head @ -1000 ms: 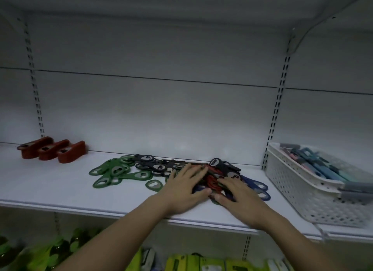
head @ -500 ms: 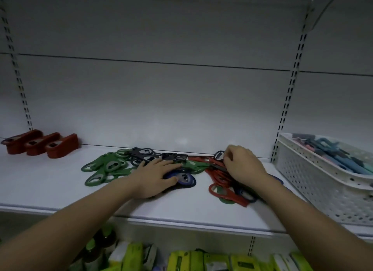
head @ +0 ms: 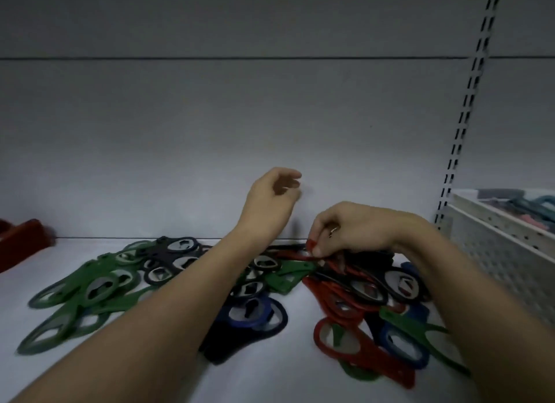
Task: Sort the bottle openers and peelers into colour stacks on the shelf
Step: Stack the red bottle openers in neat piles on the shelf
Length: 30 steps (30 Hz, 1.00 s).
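Right hand pinches a red opener at the far edge of the mixed pile on the shelf — probably pulling reds out. Left hand hovers above, fingers loosely curled, empty. Green openers already grouped left.

Matt plastic bottle openers with shiny metal inserts lie on a smooth white shelf beside a perforated plastic basket.
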Each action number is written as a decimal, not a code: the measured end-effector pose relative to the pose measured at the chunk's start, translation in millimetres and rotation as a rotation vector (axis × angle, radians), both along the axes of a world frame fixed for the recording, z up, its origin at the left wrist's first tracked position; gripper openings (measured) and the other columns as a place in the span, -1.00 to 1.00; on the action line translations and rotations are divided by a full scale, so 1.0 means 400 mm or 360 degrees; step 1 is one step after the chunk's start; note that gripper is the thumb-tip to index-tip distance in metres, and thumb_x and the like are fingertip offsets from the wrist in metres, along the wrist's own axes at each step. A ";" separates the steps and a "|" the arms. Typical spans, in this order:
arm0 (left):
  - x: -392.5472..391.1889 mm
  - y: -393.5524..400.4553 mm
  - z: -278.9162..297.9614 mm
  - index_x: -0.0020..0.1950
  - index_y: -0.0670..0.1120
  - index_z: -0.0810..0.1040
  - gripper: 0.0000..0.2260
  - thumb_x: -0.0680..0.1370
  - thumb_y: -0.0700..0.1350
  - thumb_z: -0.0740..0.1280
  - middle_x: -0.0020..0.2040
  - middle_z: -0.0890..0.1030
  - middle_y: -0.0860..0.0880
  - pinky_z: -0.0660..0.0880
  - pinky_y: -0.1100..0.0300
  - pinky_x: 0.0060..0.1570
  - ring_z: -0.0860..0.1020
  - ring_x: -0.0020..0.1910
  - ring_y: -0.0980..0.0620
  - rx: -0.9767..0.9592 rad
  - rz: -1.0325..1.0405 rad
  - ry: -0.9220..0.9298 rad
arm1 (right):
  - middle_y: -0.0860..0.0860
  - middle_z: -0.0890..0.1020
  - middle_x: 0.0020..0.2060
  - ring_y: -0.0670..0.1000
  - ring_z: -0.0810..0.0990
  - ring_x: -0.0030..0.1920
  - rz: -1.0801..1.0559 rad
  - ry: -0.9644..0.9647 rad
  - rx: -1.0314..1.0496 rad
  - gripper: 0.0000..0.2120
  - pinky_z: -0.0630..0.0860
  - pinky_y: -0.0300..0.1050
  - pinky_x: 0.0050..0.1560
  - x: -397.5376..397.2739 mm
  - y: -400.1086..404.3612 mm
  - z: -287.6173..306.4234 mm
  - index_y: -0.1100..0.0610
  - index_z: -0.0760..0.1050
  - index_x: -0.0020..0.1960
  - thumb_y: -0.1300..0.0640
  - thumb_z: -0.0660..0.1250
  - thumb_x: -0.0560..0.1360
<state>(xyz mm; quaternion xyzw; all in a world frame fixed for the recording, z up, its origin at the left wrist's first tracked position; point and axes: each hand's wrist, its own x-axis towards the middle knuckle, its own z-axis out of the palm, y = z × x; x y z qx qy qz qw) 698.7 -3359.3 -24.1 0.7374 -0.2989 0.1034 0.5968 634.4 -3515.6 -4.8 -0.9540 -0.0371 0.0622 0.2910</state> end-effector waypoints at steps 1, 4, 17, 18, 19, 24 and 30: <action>0.004 -0.005 -0.010 0.11 -0.04 0.58 -0.79 0.59 -0.28 0.24 0.04 0.65 -0.01 0.49 0.22 0.07 0.60 0.06 0.08 -0.0119 -0.0032 0.0056 | 0.08 0.71 -0.20 -0.03 0.62 -0.29 -0.0034 -0.0085 0.0156 -0.88 0.57 -0.11 -0.20 -0.005 -0.006 -0.001 0.13 0.62 -0.01 0.16 0.48 0.46; -0.010 0.010 -0.029 0.21 -0.01 0.57 -0.80 0.67 -0.11 0.19 0.05 0.67 0.00 0.60 0.19 0.02 0.64 0.04 0.04 -0.0090 -0.0274 0.0244 | 0.07 0.59 -0.38 -0.05 0.52 -0.42 -0.0153 -0.0306 0.0567 -0.91 0.44 -0.27 -0.44 -0.017 -0.014 -0.008 0.16 0.61 -0.06 0.17 0.47 0.47; -0.001 0.049 -0.028 0.18 -0.19 0.52 -0.80 0.61 -0.31 0.20 -0.04 0.69 -0.18 0.51 0.19 -0.50 0.66 -0.28 -0.06 0.0086 -0.0440 0.0390 | 0.08 0.64 -0.22 -0.07 0.59 -0.38 -0.0519 -0.0749 0.0929 -0.89 0.54 -0.24 -0.41 0.016 0.014 -0.063 0.23 0.57 0.00 0.24 0.28 0.60; 0.004 0.054 -0.025 0.13 -0.21 0.51 -0.82 0.59 -0.33 0.19 -0.07 0.70 -0.14 0.48 0.20 -0.52 0.66 -0.31 -0.02 0.0027 -0.0383 0.0393 | 0.03 0.65 -0.25 -0.11 0.57 -0.39 -0.0497 -0.0755 0.0544 -0.89 0.50 -0.30 -0.40 0.017 0.011 -0.071 0.19 0.60 -0.02 0.22 0.29 0.59; 0.010 0.060 -0.024 0.10 -0.20 0.51 -0.83 0.58 -0.33 0.18 -0.10 0.72 -0.10 0.45 0.22 -0.53 0.66 -0.34 0.00 -0.0008 -0.0336 0.0401 | -0.03 0.65 -0.26 -0.16 0.56 -0.37 -0.0440 -0.0731 0.0160 -0.88 0.45 -0.38 -0.37 0.019 0.009 -0.078 0.14 0.62 -0.05 0.20 0.31 0.57; 0.008 0.067 -0.036 0.09 -0.16 0.50 -0.85 0.59 -0.28 0.18 -0.10 0.73 -0.05 0.50 0.15 -0.35 0.65 -0.23 0.01 0.0147 -0.0290 0.0378 | -0.08 0.65 -0.15 -0.13 0.57 -0.15 -0.0306 -0.0442 -0.0557 -0.91 0.41 -0.35 -0.23 0.003 0.005 -0.077 0.03 0.65 -0.09 0.18 0.38 0.50; -0.014 0.031 -0.058 0.03 -0.13 0.52 -0.89 0.58 -0.27 0.23 -0.14 0.72 -0.09 0.57 -0.17 0.05 0.64 -0.08 -0.27 0.0466 -0.0458 0.0205 | -0.11 0.56 -0.25 -0.07 0.55 -0.18 -0.0394 -0.0244 -0.0706 -0.90 0.40 -0.19 -0.25 -0.010 0.005 -0.056 -0.02 0.61 -0.17 0.09 0.53 0.40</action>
